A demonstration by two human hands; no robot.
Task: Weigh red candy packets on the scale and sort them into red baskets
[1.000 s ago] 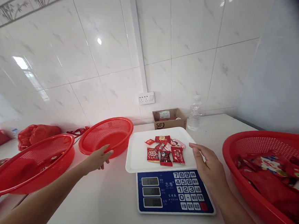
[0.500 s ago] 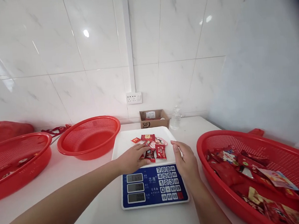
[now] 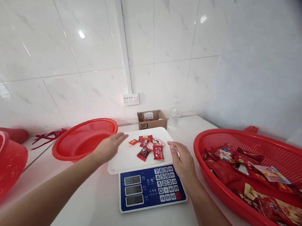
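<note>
A blue digital scale carries a white tray with several red snack packets on it. My left hand hovers over the tray's left edge, fingers stretched out flat, between the packets and an empty red mesh basket. I see nothing in it, though the underside of the palm is hidden. My right hand rests at the tray's right edge with loosely curved fingers, holding nothing. Just to its right, a large red basket holds many more red packets.
Another red basket stands at the far left, with red ribbons behind it. A small cardboard box and a clear water bottle stand against the tiled wall under a socket. A white wall closes the right side.
My left hand went from the middle basket's rim onto the packets, then drew back left to the tray's edge. The packets are shifted and look fewer. My right hand stayed put.
</note>
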